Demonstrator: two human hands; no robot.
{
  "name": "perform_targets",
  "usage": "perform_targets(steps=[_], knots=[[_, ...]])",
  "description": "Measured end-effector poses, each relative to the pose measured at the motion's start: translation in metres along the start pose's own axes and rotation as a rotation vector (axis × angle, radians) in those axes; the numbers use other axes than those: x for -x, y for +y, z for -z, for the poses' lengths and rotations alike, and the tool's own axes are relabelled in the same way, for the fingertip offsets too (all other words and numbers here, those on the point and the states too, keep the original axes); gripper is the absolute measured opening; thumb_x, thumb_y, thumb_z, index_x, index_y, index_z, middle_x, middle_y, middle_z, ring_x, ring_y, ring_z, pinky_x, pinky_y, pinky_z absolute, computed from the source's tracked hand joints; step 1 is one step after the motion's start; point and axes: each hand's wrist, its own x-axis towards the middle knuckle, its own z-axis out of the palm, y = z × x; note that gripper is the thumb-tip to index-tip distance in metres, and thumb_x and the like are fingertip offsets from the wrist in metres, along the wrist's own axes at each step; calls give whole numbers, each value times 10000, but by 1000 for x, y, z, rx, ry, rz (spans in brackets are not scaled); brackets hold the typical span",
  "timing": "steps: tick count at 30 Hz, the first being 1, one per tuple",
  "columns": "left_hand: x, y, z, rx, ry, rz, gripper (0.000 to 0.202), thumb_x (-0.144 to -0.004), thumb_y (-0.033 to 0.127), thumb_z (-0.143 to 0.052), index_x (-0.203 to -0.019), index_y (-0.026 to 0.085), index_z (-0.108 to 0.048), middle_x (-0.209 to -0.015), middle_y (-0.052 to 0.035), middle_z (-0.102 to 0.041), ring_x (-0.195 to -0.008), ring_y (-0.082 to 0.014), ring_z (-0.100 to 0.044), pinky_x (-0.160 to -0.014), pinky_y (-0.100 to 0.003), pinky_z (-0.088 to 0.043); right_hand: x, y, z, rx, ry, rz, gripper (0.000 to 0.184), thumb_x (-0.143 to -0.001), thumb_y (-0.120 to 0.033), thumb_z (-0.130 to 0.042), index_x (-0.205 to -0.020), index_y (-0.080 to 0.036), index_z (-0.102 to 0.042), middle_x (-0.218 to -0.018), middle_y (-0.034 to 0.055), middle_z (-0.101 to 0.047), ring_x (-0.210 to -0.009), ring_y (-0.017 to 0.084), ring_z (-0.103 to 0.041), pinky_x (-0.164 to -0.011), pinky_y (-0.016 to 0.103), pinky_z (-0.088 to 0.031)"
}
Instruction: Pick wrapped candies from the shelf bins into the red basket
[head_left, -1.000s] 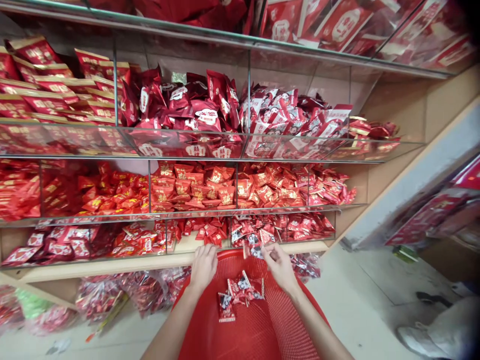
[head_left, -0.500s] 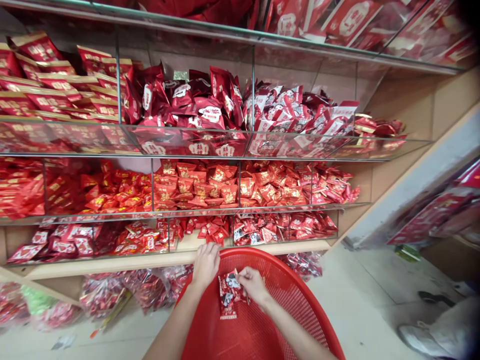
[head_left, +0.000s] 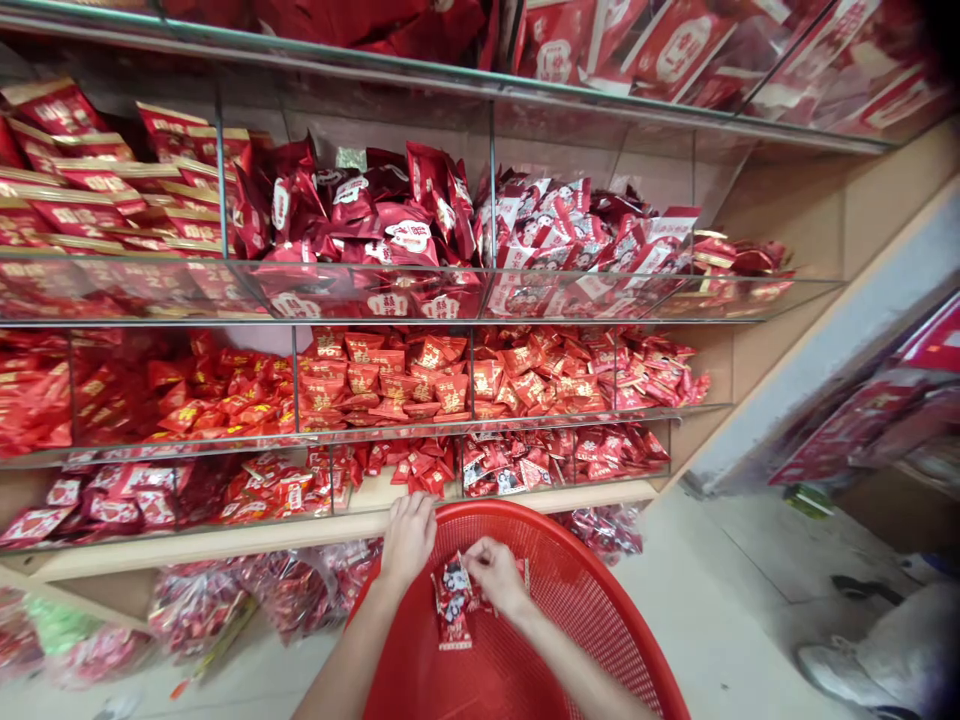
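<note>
A red plastic basket (head_left: 600, 590) with a perforated wall stands in front of the lower shelf. My left hand (head_left: 409, 538) is closed over its far left rim, fingers bent, close to the wooden shelf edge. Inside the basket, my right hand (head_left: 496, 575) pinches the top of a small red candy packet (head_left: 454, 605) with black-and-white figures printed on it. Other red wrappers show partly behind my right fingers; how many is hidden.
Glass-fronted shelves (head_left: 390, 432) hold several compartments of red packets (head_left: 409, 375). Clear bags of packets (head_left: 199, 605) lie below the bottom shelf. At right, a person's shoe (head_left: 840, 665) rests on the tiled floor (head_left: 739, 640), near stacked red goods (head_left: 862, 420).
My right hand has shifted slightly left and down inside the basket, along with the candy packet. My left hand stays at the rim. The view has tilted and moved slightly.
</note>
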Motion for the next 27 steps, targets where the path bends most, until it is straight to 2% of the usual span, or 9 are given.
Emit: perform_targets(steps=[4,6,9,12,14,17,20,23,27], knots=[[1,-2,-2,1,17,-11,279,-847,169,-358,-1047,229,-543,-976,-32,-576,-908,-181,-492,-864,-352,-354,-11,-31,31,85,208,210,216,-768,-375,-500,-708,-174,-551,-695,20,-611,-680,144,-561,-667,256,-439],[1,-3,-4,0,24,-16,279,-846,165,-357,-1044,232,-542,-978,-29,-576,-909,-182,-493,-866,-350,-354,-18,-45,51,142,322,252,221,-789,-382,-470,-776,-177,-550,-760,31,-618,-727,155,-566,-689,265,-435],[2,-4,-6,-1,37,-22,274,-837,158,-367,-1038,230,-539,-985,-29,-575,-915,-185,-493,-866,-346,-354,-32,-61,77,343,449,268,256,-773,-391,-484,-889,-168,-532,-905,76,-607,-843,190,-560,-739,291,-423],[2,-4,-7,-2,40,-19,271,-828,153,-379,-1037,224,-537,-988,-31,-573,-921,-186,-490,-868,-346,-355,-47,-71,87,582,420,139,416,-750,-449,-506,-1037,-149,-483,-984,121,-585,-888,229,-560,-741,315,-412],[2,-4,-6,0,30,-15,278,-831,148,-369,-1041,223,-535,-985,-30,-571,-921,-185,-488,-872,-350,-354,-55,-77,85,702,354,19,521,-748,-492,-495,-1129,-143,-425,-980,133,-593,-860,246,-578,-706,325,-408],[3,-4,-5,7,19,-19,291,-833,141,-358,-1052,222,-532,-987,-32,-567,-927,-184,-485,-876,-355,-354,-62,-83,77,801,288,-87,607,-743,-509,-493,-1196,-128,-357,-971,149,-608,-860,270,-593,-691,335,-398],[3,-4,-4,13,17,-22,292,-831,138,-361,-1053,223,-530,-989,-33,-564,-928,-183,-483,-873,-355,-357,-69,-83,72,780,263,-154,624,-737,-496,-503,-1211,-125,-342,-964,145,-619,-879,270,-593,-701,330,-397],[3,-4,-5,8,16,-21,290,-830,141,-365,-1058,224,-525,-992,-33,-562,-928,-189,-481,-874,-362,-354,-76,-75,76,604,306,-172,606,-691,-456,-570,-1170,-128,-395,-940,124,-621,-876,246,-588,-679,292,-399],[3,-5,-6,-4,15,-24,276,-835,147,-363,-1048,218,-524,-983,-35,-562,-915,-190,-480,-867,-359,-355,-81,-65,85,343,360,-167,368,-601,-377,-664,-859,-148,-534,-729,49,-600,-750,190,-577,-566,226,-376]])
